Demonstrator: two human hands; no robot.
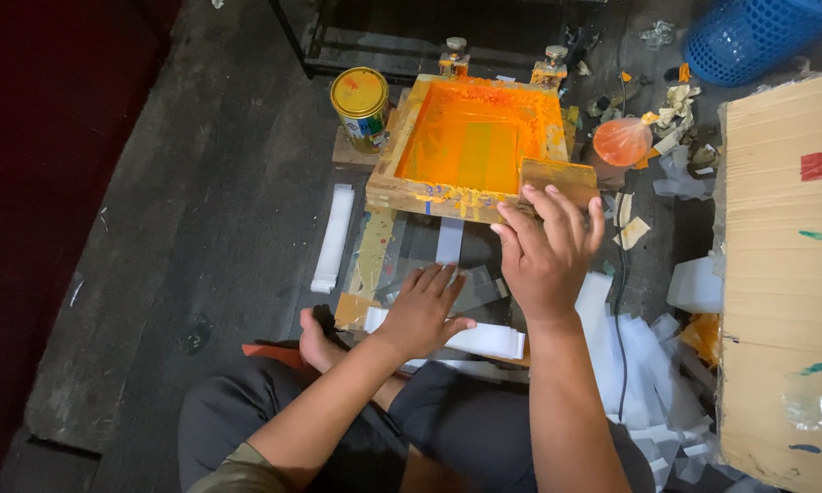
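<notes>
2 hands work a print: the right hand, fingers spread, grips the wooden squeegee at the orange screen frame. The left hand, fingers flat together, presses the clear strip; the pull likely needs steady pressure.

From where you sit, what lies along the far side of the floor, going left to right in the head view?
Yellow-lidded paint can → wooden screen-printing frame with orange ink → orange-stained plastic bag → blue plastic basket.

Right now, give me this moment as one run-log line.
left hand: flat on clear sheet | right hand: grips wooden squeegee | orange-inked screen frame: raised at near edge | paint can: beside frame
</notes>
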